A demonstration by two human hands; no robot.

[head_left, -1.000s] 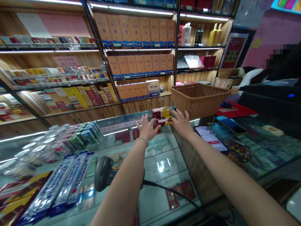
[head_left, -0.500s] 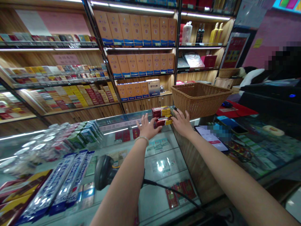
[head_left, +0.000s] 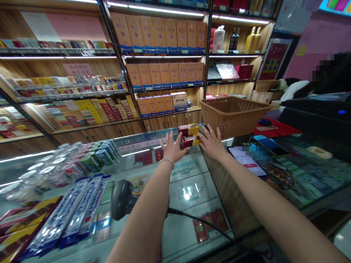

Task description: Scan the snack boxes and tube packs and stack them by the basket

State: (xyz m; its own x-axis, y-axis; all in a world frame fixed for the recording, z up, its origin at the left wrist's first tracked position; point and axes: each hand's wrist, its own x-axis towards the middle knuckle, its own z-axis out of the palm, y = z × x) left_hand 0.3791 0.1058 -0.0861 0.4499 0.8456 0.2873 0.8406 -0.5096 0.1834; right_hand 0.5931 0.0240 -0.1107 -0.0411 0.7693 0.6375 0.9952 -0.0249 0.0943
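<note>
Two small stacks of red-and-yellow snack packs stand one behind the other at the far part of the glass counter. The rear stack (head_left: pixel 188 128) is close behind the front stack (head_left: pixel 191 141). My left hand (head_left: pixel 173 147), a bracelet at its wrist, lies along the left side of the front stack with fingers spread. On the opposite side, my right hand (head_left: pixel 212 143) has its fingers apart, their tips at the front stack's right end. Under my left forearm is a dark handheld barcode scanner (head_left: pixel 120 199), its cable trailing right.
A wicker basket (head_left: pixel 233 120) stands just beyond my right hand. A lit phone (head_left: pixel 246 162) lies to the right. Blue long packets (head_left: pixel 74 208) and plastic jars (head_left: pixel 41 173) occupy the left counter. Shelves of orange boxes (head_left: pixel 164 75) rise behind. Another person is at far right.
Both hands stay nearly in place around the front stack. The front stack's packs look slightly more squared up, and the view has shifted very slightly.
</note>
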